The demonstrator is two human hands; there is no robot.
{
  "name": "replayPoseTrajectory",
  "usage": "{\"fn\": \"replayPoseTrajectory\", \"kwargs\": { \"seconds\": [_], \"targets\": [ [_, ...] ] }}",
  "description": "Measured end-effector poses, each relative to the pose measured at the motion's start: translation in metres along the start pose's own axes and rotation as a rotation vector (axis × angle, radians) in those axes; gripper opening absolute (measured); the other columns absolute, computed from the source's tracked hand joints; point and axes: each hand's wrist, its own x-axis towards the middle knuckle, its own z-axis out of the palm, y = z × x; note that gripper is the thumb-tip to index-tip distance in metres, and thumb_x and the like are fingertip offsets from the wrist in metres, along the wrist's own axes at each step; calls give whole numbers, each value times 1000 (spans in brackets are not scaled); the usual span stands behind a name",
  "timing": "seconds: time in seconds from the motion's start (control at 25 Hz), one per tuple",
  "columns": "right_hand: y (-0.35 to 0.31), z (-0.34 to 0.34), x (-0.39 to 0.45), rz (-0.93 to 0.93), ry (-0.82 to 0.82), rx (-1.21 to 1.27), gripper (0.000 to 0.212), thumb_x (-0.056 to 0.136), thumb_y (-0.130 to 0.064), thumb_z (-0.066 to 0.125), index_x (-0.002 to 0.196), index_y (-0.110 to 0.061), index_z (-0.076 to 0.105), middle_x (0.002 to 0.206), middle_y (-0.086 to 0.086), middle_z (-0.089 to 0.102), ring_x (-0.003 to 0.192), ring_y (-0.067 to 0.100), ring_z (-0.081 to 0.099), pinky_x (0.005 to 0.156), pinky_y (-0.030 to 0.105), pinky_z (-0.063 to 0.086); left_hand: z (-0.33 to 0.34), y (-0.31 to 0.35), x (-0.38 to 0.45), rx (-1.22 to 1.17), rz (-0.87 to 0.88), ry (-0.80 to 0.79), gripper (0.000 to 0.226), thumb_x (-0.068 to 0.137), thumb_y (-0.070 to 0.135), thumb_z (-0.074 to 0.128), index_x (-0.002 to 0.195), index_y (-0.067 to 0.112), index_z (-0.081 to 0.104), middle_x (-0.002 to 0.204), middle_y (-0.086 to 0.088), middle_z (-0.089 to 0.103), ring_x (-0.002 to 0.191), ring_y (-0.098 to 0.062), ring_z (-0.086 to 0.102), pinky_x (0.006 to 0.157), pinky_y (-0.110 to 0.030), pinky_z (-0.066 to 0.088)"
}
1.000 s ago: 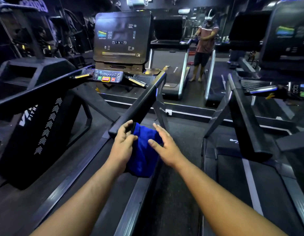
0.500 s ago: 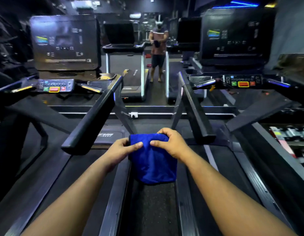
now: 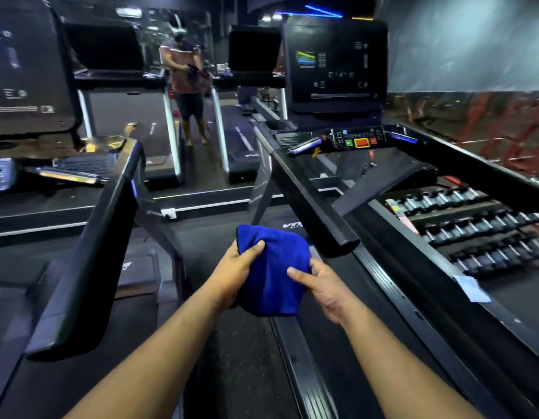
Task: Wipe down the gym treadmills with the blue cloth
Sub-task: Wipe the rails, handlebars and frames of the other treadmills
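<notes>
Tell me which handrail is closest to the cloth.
The right handrail: its end sits just beside the blue cloth, while the left handrail stands well apart.

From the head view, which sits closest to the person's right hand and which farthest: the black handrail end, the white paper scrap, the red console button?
From the right hand:
1. Black handrail end, just above.
2. White paper scrap, off to the right.
3. Red console button, far ahead.

Single head view, facing forward-down, close over both forearms
</notes>
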Motion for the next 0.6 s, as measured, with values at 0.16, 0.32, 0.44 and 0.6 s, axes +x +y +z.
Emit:
{"fn": "replayPoseTrajectory", "kwargs": {
  "seconds": [0.16,0.32,0.44,0.6],
  "targets": [
    [8,9,-2,-174,347,-90,25,92,-10,69,114,-19,64,107,0,75,99,17,71,76,25,55,-12,-14,19,413,141,47,28,89,44,70,110,26,64,106,8,73,102,-11,68,93,-39,55],
    [-9,-3,-12,-315,645,-462,24,87,-22,76,102,-23,57,98,-7,72,90,8,67,77,22,50,11,-13,34,421,191,2,38,79,50,76,107,27,67,101,12,75,95,-5,70,89,-42,57],
    [-48,-27,-11,-401,761,-692,37,85,-28,76,111,-26,51,106,-8,68,94,10,64,80,26,48,43,-6,56,393,253,-28,42,75,47,78,110,27,65,104,11,73,98,-7,69,90,-42,57],
    [-92,-60,23,-458,865,-1175,47,88,-32,70,126,-18,45,130,2,55,112,24,58,87,40,48,79,4,105,407,195,-54,43,65,55,78,100,43,56,102,12,71,96,-13,69,82,-48,59]
  ]
}}
